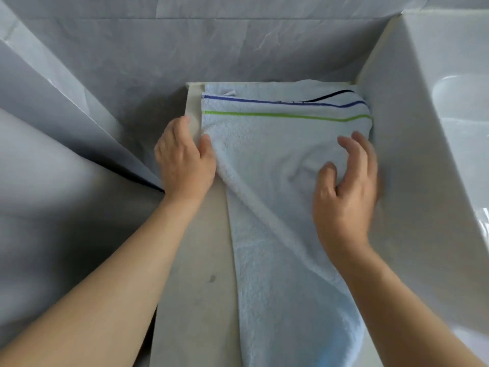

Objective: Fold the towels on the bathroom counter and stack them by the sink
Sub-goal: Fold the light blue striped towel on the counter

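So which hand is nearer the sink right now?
Right. The right hand hovers over the towel just beside the sink; the left hand grips the towel's far edge, across the counter.

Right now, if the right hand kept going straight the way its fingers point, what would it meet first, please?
Probably the towel: the right hand points away over it toward the green stripe, though its height above the cloth is unclear.

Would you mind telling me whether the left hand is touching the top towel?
Touching. The head view shows the left hand at the left edge of the top towel, its thumb pressed against the fabric with no gap.
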### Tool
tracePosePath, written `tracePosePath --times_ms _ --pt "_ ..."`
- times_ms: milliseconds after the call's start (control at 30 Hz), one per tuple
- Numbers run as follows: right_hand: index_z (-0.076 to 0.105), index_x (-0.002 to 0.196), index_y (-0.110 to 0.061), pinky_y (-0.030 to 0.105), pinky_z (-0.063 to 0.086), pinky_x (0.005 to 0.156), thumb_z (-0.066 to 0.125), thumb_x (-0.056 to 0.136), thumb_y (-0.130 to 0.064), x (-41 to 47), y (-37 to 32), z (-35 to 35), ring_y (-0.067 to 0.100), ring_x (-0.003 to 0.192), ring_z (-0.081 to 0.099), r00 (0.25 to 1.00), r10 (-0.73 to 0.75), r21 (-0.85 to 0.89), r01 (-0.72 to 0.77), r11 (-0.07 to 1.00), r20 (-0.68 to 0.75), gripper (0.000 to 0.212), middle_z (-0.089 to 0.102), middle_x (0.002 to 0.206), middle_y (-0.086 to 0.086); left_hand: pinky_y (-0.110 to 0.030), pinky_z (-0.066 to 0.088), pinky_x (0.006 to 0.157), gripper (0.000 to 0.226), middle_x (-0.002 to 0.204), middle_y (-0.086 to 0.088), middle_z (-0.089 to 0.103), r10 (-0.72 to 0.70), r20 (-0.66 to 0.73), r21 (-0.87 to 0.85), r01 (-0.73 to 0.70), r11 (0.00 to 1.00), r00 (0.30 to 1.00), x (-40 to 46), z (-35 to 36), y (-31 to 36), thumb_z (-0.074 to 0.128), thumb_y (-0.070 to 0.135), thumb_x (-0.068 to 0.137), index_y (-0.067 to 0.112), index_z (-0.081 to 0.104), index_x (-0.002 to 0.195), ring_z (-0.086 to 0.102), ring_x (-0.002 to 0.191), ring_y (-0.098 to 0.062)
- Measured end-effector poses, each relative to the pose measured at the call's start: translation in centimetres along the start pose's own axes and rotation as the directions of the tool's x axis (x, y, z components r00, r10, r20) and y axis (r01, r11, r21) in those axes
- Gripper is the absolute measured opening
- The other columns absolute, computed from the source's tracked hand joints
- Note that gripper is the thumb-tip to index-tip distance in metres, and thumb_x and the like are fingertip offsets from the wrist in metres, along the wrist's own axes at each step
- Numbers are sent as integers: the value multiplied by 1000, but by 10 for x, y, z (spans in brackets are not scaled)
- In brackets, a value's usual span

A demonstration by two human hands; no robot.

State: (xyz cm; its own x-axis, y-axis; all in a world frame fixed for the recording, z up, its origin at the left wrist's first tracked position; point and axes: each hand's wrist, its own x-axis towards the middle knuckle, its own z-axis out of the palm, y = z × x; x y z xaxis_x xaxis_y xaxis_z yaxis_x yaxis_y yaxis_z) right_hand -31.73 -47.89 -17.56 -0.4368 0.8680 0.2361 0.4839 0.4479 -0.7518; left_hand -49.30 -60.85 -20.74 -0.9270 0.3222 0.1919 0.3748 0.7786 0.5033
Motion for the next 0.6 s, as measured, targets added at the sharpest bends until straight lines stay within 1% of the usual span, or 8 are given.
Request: tracePosePath --times_ms 67,167,233,333,433,500,567,600 --pt "50 135 -9 40 25 115 46 86 -17 -28 9 -23 26 135 37 999 37 -85 -36 996 12 50 41 148 10 -45 33 94 35 121 -16 54 -37 -61 63 41 997 997 -41 -11 4 54 37 93 7 57 111 48 112 -37" --pt "38 145 -5 38 17 117 54 91 -17 -53 27 -39 33 139 30 963 242 -271 -203 941 119 57 35 150 17 -41 28 83 44 105 -7 48 -43 115 294 8 956 992 -116 -20 17 47 59 88 16 54 89 42 98 -30" --pt "36 145 -3 39 18 115 59 87 -19 -56 33 -45 35 135 31 943 312 -294 -267 918 119 64 37 146 20 -39 28 79 35 97 -3 48 38 188 337 -101 936 981 -148 -21 25 51 53 89 18 55 83 43 93 -28" --pt "34 141 -1 37 27 113 67 80 -21 -46 33 -47 34 133 33 883 456 -155 -438 885 108 72 34 144 22 -43 35 76 25 94 -9 55 103 212 316 -168 934 972 -156 -30 19 48 32 97 12 60 89 53 91 -33" --pt "42 132 -5 30 42 95 68 76 -18 -37 34 -39 33 119 47 788 592 -141 -575 806 169 63 37 139 19 -47 40 76 26 105 -23 61 -92 139 283 50 958 986 -134 -53 -9 43 25 102 2 54 103 58 98 -44" --pt "56 118 -8 29 46 76 64 75 -18 -35 35 -38 34 103 59 800 561 -174 -534 827 212 46 55 124 17 -46 36 72 19 105 -25 59 -159 58 206 144 968 986 -128 -73 -22 48 21 100 3 47 103 56 100 -47" --pt "65 106 -9 27 41 64 60 74 -21 -36 35 -40 34 90 64 828 476 -196 -435 879 297 34 66 104 15 -45 38 69 18 100 -18 55 5 11 177 -7 984 1000 -144 -88 -16 56 19 94 6 45 100 54 94 -42" --pt "67 102 -10 26 40 61 59 75 -23 -37 35 -42 33 87 65 840 443 -162 -412 897 314 31 67 98 13 -41 41 65 22 94 -10 53 102 55 126 -108 986 993 -160 -94 -8 59 23 90 10 43 98 55 87 -36"
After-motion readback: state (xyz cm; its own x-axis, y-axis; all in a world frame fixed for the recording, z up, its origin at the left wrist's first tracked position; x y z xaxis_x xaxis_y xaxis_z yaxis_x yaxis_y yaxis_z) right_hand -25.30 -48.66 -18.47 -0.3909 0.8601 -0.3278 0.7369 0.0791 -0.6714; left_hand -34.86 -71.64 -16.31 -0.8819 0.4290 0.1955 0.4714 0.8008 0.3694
